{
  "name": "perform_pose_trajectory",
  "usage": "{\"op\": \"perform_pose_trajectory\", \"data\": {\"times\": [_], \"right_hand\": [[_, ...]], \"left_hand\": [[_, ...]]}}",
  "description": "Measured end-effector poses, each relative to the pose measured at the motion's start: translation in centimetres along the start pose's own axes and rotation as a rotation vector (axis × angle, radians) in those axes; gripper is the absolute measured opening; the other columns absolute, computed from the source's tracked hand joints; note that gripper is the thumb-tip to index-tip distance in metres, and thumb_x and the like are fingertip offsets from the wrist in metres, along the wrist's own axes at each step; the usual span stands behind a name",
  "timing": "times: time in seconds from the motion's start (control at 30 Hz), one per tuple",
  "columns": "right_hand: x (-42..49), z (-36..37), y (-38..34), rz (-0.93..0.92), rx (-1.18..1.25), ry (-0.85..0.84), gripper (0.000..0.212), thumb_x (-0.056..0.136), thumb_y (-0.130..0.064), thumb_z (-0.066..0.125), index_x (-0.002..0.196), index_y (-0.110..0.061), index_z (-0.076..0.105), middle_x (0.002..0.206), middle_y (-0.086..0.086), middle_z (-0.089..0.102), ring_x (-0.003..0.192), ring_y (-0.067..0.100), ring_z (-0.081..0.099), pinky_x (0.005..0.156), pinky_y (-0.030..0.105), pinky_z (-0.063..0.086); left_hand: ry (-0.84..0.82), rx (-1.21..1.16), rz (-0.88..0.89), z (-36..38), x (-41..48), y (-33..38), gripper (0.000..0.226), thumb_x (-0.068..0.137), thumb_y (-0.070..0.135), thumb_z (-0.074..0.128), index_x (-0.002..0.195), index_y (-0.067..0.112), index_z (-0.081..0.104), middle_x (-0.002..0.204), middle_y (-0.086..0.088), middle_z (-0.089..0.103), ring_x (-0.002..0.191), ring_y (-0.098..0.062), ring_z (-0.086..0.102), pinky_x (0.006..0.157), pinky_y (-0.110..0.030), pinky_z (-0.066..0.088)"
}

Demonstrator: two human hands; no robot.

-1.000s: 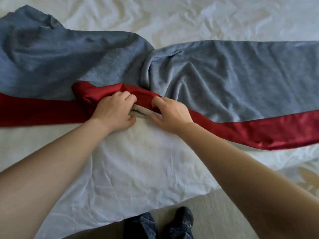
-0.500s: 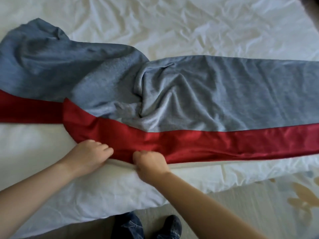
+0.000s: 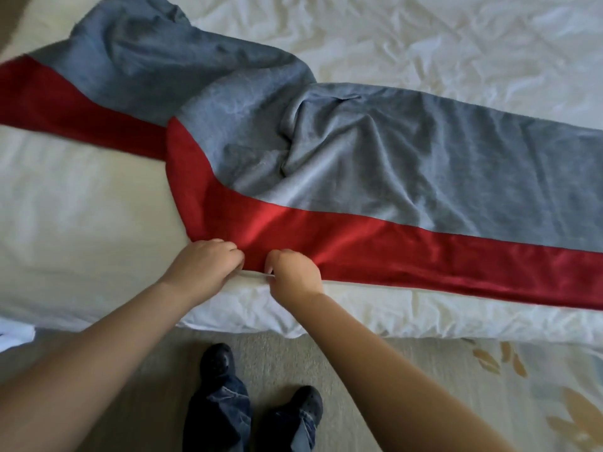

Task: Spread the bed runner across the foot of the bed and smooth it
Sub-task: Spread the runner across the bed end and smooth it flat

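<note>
The bed runner (image 3: 408,164) is grey with a red band along its near edge and lies across the white bed (image 3: 81,230). Its right half is fairly flat; the middle is bunched in folds, and the left part sits further back, kinked and overlapped. My left hand (image 3: 204,267) and my right hand (image 3: 292,274) are side by side at the runner's red near edge, close to the foot edge of the bed. Both have curled fingers that grip the red hem.
The white sheet is wrinkled beyond the runner. Below the mattress edge lies a pale carpet (image 3: 424,386) with a leaf pattern at right. My feet in dark shoes (image 3: 257,402) and jeans stand close to the bed. A white cloth (image 3: 14,336) shows at far left.
Both hands have pulled the red hem toward the foot edge of the bed, so the band's bunched fold has opened out. The view has shifted back and left.
</note>
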State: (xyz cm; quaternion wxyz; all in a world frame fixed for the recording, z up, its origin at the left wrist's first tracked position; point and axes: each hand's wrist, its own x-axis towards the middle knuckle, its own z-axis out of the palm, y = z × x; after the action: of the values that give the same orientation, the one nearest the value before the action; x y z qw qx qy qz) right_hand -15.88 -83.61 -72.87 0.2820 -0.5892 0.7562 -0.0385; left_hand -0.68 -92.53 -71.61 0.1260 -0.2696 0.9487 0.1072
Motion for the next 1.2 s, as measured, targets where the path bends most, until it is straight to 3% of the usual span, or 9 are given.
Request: {"op": "perform_pose_trajectory", "data": {"times": [0.13, 0.37, 0.43, 0.5, 0.6, 0.7, 0.83, 0.97, 1.2], "right_hand": [[-1.9, 1.5, -0.4, -0.077, -0.003, 0.008, 0.026, 0.08, 0.002, 0.052, 0.102, -0.011, 0.058, 0.099, 0.009, 0.061, 0.092, 0.029, 0.057, 0.064, 0.033, 0.04], [-5.1, 0.1, 5.9, -0.033, -0.12, 0.145, 0.028, 0.074, -0.005, 0.052, 0.097, -0.018, 0.058, 0.097, 0.001, 0.056, 0.094, 0.026, 0.052, 0.067, 0.033, 0.037], [-5.9, -0.7, 8.9, 0.03, -0.192, 0.156, 0.025, 0.077, -0.003, 0.052, 0.097, -0.018, 0.058, 0.096, 0.001, 0.057, 0.094, 0.026, 0.053, 0.067, 0.032, 0.036], [-6.6, -1.4, 11.0, 0.086, -0.209, 0.152, 0.025, 0.078, 0.0, 0.05, 0.096, -0.015, 0.058, 0.094, 0.003, 0.059, 0.091, 0.026, 0.055, 0.065, 0.032, 0.035], [-7.4, -1.4, 11.8, 0.061, -0.203, 0.068, 0.028, 0.075, 0.002, 0.05, 0.097, -0.013, 0.057, 0.094, 0.005, 0.06, 0.09, 0.027, 0.056, 0.068, 0.035, 0.041], [-8.0, -1.0, 11.8, -0.026, -0.183, 0.02, 0.026, 0.075, 0.001, 0.051, 0.097, -0.011, 0.059, 0.094, 0.006, 0.06, 0.089, 0.027, 0.056, 0.07, 0.036, 0.041], [-8.6, -2.3, 12.4, -0.102, -0.211, 0.102, 0.026, 0.065, -0.006, 0.058, 0.088, -0.016, 0.063, 0.084, 0.0, 0.059, 0.079, 0.024, 0.056, 0.065, 0.036, 0.046], [-10.5, -3.2, 15.1, 0.105, -0.198, 0.218, 0.03, 0.05, -0.01, 0.059, 0.079, -0.016, 0.056, 0.078, -0.001, 0.053, 0.072, 0.024, 0.053, 0.059, 0.035, 0.045], [-12.1, -4.4, 20.6, 0.258, -0.357, 0.15, 0.025, 0.075, -0.001, 0.057, 0.094, -0.016, 0.06, 0.088, 0.0, 0.059, 0.084, 0.023, 0.056, 0.075, 0.033, 0.046]], "left_hand": [[-0.095, 0.041, -0.024, 0.7, -1.1, 0.5, 0.011, 0.084, 0.016, 0.051, 0.087, 0.022, 0.06, 0.088, 0.004, 0.058, 0.089, -0.018, 0.056, 0.069, -0.034, 0.047], [-0.016, 0.046, 0.022, 0.3, 0.5, 5.0, 0.016, 0.078, 0.019, 0.059, 0.094, 0.019, 0.06, 0.093, 0.002, 0.059, 0.09, -0.022, 0.059, 0.071, -0.033, 0.045], [-0.007, 0.072, 0.083, 0.4, 1.6, 7.2, 0.014, 0.072, 0.015, 0.068, 0.084, 0.018, 0.063, 0.083, 0.002, 0.061, 0.079, -0.021, 0.062, 0.064, -0.031, 0.047], [-0.016, 0.106, 0.119, 0.3, 2.3, 8.8, 0.027, 0.05, 0.007, 0.082, 0.064, 0.019, 0.062, 0.063, 0.004, 0.059, 0.058, -0.018, 0.06, 0.047, -0.025, 0.044], [0.001, 0.114, 0.12, 0.9, 2.6, 9.4, 0.038, 0.034, 0.0, 0.084, 0.053, 0.02, 0.058, 0.052, 0.006, 0.054, 0.046, -0.014, 0.055, 0.038, -0.022, 0.036], [0.003, 0.082, 0.162, 1.2, 2.6, 9.1, 0.033, 0.037, 0.001, 0.082, 0.052, 0.019, 0.058, 0.051, 0.005, 0.053, 0.044, -0.015, 0.055, 0.036, -0.022, 0.037], [0.01, 0.099, 0.23, 0.7, 2.9, 8.7, 0.031, 0.039, 0.008, 0.081, 0.057, 0.019, 0.058, 0.054, 0.006, 0.053, 0.046, -0.017, 0.055, 0.038, -0.023, 0.037], [0.055, 0.07, 0.267, 0.5, 3.4, 9.8, 0.03, 0.044, 0.024, 0.082, 0.06, 0.021, 0.057, 0.057, 0.007, 0.054, 0.048, -0.016, 0.055, 0.04, -0.025, 0.041], [0.077, 0.068, 0.334, 0.2, 7.2, 16.8, 0.016, 0.065, 0.012, 0.075, 0.07, 0.02, 0.062, 0.065, 0.003, 0.061, 0.058, -0.017, 0.062, 0.047, -0.025, 0.042]]}}
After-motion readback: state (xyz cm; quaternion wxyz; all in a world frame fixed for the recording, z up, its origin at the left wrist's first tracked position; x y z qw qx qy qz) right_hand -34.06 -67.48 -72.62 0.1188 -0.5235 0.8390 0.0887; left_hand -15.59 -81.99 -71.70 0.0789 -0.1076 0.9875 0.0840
